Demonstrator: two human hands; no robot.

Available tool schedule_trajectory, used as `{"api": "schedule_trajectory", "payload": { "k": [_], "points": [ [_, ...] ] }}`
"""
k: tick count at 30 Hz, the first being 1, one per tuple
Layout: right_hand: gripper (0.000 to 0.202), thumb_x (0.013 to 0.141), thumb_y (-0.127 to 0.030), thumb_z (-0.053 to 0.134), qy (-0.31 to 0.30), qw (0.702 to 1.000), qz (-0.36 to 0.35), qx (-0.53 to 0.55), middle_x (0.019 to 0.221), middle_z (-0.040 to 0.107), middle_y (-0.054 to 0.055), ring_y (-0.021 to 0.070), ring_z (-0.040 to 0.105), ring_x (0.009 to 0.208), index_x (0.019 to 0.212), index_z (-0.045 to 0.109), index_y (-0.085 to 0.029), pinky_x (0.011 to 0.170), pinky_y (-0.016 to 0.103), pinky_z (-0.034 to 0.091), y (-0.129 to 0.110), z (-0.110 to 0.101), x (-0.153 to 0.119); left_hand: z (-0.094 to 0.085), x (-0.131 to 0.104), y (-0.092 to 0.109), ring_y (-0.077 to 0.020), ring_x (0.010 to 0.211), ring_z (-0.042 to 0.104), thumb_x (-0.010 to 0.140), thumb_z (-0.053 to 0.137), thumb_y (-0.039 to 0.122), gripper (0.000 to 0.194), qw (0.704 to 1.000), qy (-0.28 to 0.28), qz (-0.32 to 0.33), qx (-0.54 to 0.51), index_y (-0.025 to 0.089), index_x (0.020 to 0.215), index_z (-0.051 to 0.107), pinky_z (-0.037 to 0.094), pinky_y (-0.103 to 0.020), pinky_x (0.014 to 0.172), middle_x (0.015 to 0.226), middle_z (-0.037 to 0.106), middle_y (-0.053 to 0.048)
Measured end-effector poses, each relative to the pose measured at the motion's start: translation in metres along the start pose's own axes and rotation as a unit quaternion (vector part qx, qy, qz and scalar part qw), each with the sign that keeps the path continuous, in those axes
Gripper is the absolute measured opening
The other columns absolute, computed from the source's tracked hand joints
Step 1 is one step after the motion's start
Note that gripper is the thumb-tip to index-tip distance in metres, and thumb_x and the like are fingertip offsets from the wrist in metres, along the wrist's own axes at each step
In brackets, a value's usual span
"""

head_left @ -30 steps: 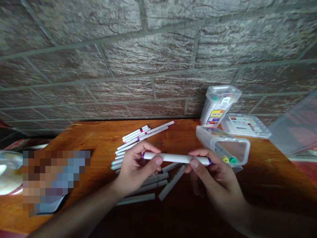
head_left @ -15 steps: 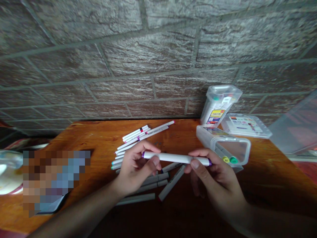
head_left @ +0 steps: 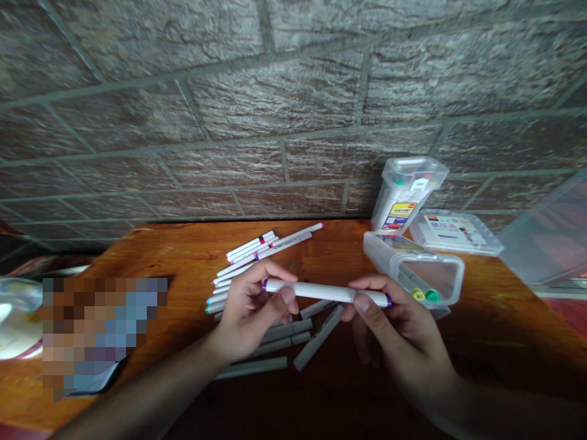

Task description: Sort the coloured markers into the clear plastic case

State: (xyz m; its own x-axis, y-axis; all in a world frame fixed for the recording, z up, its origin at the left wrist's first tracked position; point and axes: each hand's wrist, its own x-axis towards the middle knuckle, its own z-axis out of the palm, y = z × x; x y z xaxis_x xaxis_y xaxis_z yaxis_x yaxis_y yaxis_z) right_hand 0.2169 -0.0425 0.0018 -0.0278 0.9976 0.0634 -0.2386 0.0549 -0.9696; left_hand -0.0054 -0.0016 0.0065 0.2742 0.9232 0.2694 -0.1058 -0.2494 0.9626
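A white marker (head_left: 323,291) with purple ends is held nearly level above the table. My left hand (head_left: 252,311) pinches it near its left end between thumb and fingers. Toward the other end, my right hand (head_left: 398,324) grips it the same way. Below and behind the hands lie several loose markers (head_left: 266,366), partly hidden by my left hand. One marker with a red end (head_left: 318,339) lies slanted between the hands. Thinner white pens (head_left: 252,244) lie side by side farther back.
A clear plastic case (head_left: 413,244) lies on its side at right, with yellow- and green-ended markers (head_left: 424,296) inside. Behind it stands a filled marker case (head_left: 398,195), beside a flat clear box (head_left: 458,232). A stone-patterned wall (head_left: 293,110) borders the wooden table (head_left: 151,256). A blurred-out patch covers something at left.
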Motion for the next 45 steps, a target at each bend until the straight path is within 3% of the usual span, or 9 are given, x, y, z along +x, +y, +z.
{"api": "schedule_trajectory", "payload": {
  "k": [25, 45],
  "points": [
    [0.041, 0.095, -0.06, 0.077, 0.007, 0.999, 0.02, 0.035, 0.079, 0.078, 0.002, 0.0102, 0.06, 0.038, 0.109, 0.07, -0.022, 0.034, 0.017, 0.044, -0.0026, -0.0004, -0.0014, -0.0018, 0.0027, -0.0047, -0.0094, 0.047, 0.056, 0.103, 0.067, 0.033, 0.02, 0.986, -0.022, -0.022, -0.161, 0.015, 0.107, 0.075, 0.054, -0.024, 0.052, 0.074, 0.078, -0.005],
    [0.032, 0.103, -0.053, 0.069, 0.001, 0.995, 0.022, 0.102, 0.089, 0.083, 0.006, 0.0102, 0.065, 0.039, 0.114, 0.071, -0.023, 0.035, 0.016, 0.045, 0.0006, -0.004, -0.0043, -0.0028, 0.005, -0.0044, -0.0099, 0.046, 0.057, 0.104, 0.063, 0.038, 0.029, 0.983, -0.02, -0.024, -0.179, 0.013, 0.108, 0.076, 0.053, -0.022, 0.051, 0.074, 0.079, -0.008]
  ]
}}
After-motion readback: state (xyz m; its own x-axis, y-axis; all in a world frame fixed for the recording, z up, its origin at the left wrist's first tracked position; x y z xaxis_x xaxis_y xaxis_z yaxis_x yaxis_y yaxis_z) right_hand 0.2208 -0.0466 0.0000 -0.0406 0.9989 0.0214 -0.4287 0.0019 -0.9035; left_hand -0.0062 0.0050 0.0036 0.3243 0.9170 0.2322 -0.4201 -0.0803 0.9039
